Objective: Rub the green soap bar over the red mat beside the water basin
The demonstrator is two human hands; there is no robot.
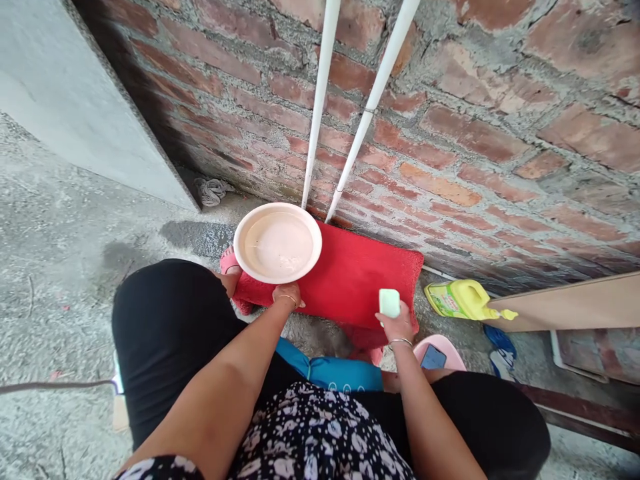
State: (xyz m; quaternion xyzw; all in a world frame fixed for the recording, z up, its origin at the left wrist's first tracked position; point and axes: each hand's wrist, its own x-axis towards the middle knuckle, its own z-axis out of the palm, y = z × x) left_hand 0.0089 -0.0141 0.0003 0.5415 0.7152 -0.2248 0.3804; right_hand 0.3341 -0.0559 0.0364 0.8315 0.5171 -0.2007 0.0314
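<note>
A pale green block that looks like a bar of soap (389, 302) is held in my right hand (397, 323), above the right end of a red mat (350, 273). My left hand (287, 294) is curled at the mat's near edge, close against the front rim of a pale pink basin (241, 257). The rim partly hides its fingers, so I cannot tell whether they grip the mat or the basin. Clear water (277, 240) lies in the basin, which stands over the mat's left end.
A brick wall (450, 153) with two white pipes (320, 100) rises behind the mat. A yellow jug (460, 298) lies at the right, near a pink tub (453, 353) with a phone (433, 358). A grey slab (95, 113) leans at the left, beside a crumpled cloth (213, 191).
</note>
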